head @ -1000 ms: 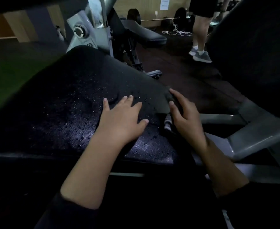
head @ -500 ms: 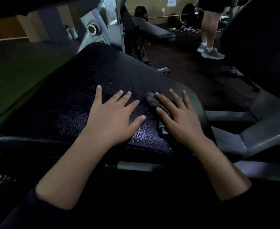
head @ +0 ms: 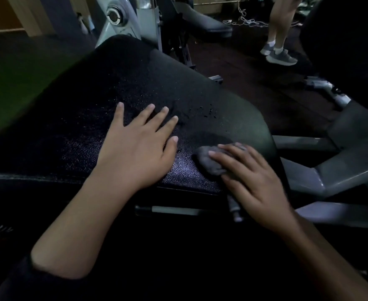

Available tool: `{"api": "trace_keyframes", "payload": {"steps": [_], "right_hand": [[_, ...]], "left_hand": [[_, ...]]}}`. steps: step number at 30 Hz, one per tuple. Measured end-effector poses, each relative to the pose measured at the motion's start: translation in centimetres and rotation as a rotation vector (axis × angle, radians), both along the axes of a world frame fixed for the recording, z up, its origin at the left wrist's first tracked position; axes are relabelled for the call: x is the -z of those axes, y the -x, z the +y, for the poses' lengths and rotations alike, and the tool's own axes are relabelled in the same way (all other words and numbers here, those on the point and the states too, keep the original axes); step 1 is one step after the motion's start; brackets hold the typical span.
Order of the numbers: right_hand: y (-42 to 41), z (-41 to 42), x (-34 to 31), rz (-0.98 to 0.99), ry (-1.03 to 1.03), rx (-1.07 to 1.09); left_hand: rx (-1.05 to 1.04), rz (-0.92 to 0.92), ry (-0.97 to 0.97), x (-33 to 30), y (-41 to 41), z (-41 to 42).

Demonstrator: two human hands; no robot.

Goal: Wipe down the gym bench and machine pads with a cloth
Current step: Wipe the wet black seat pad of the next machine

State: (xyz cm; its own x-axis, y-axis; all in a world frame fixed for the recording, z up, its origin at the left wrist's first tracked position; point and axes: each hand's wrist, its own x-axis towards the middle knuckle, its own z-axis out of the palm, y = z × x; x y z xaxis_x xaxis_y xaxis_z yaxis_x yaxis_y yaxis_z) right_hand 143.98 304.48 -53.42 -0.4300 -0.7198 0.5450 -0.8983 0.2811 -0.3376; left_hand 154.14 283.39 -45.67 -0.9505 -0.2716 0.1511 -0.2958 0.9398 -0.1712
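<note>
Left hand (head: pixel 135 148) flat, fingers spread, bracing the pad (head: pixel 178 88); right hand (head: pixel 250 179), lower right, presses the cloth (head: pixel 209 161) to wipe.

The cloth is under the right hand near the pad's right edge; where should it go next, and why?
Probably slide the cloth up and left across the pad, toward the droplets. The right hand presses it down near the pad's near right corner, while wet specks show farther up, beyond the flat left hand, which rests on the pad and may need to lift clear.
</note>
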Motion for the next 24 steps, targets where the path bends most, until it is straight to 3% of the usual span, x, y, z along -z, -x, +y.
{"api": "trace_keyframes", "payload": {"steps": [7,12,15,19,24], "right_hand": [[5.7,-2.8,-0.6,-0.151,-0.066,0.244],[0.6,-6.0,-1.6,-0.018,-0.041,0.144],[-2.4,-2.8,-0.8,0.042,-0.071,0.06],[-0.1,1.3,0.2,0.075,-0.073,-0.055],[5.3,-0.6,0.1,-0.058,-0.063,0.141]], "left_hand": [[-0.003,-0.003,0.013,0.1,0.1,0.1],[-0.007,-0.01,0.001,-0.1,0.2,0.0],[-0.003,0.004,0.0,-0.1,0.1,-0.1],[-0.008,0.007,-0.003,-0.2,0.0,0.1],[-0.014,0.011,0.006,-0.2,0.0,0.2]]}}
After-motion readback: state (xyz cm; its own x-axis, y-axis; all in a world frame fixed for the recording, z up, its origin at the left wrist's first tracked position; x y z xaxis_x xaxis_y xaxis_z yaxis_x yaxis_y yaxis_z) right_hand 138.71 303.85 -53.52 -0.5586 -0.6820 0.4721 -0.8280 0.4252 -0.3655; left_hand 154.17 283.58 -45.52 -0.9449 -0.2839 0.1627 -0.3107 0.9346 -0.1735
